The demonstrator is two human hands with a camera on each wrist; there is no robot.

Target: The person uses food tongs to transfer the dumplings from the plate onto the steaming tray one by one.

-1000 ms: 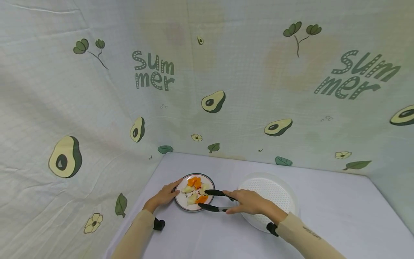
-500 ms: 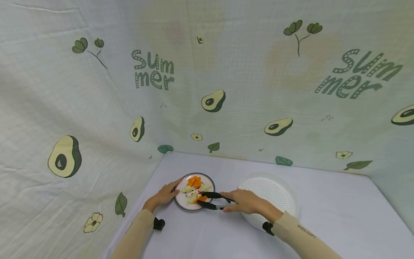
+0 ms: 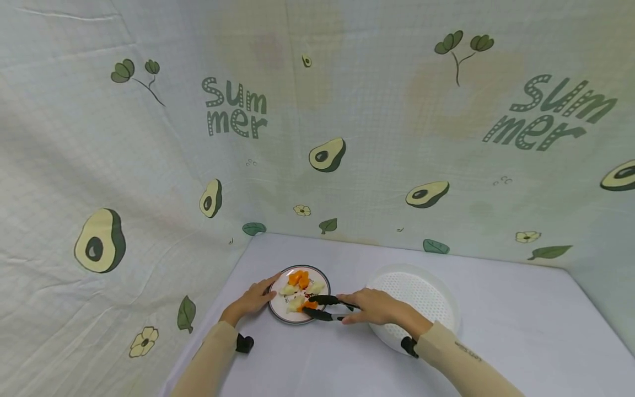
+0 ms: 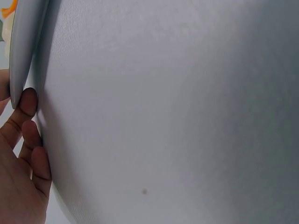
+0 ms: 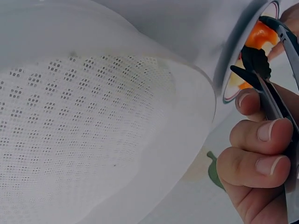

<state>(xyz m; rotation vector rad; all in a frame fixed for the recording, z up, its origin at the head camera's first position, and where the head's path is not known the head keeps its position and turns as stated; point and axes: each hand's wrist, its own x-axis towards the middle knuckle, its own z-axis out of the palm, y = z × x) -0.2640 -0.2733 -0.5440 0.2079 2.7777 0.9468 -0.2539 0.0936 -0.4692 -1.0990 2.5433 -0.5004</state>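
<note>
At the far left of the table stands a round white plate [image 3: 279, 306] with a dark rim line, bearing orange pieces [image 3: 299, 278] and pale yellow pieces of food [image 3: 288, 290]. My left hand [image 3: 252, 296] holds its left edge; in the left wrist view the thumb lies over the plate edge [image 4: 25, 51], with curled fingertips [image 4: 29, 100] under it. My right hand [image 3: 376, 306] grips black-tipped metal tongs [image 3: 324, 299]. Their parted tips reach over the plate's right side, around an orange piece [image 3: 311, 305] at the front right.
A wide white perforated basket [image 3: 416, 292] stands under and behind my right forearm, right of the plate. A black wrist strap piece [image 3: 409, 347] shows at the right sleeve. Printed cloth [image 3: 377, 121] hangs behind and left of the white table [image 3: 536, 320].
The tongs have moved slightly left and their tips have drawn nearer each other around the front orange piece. My left hand and the plate have stayed in place.
</note>
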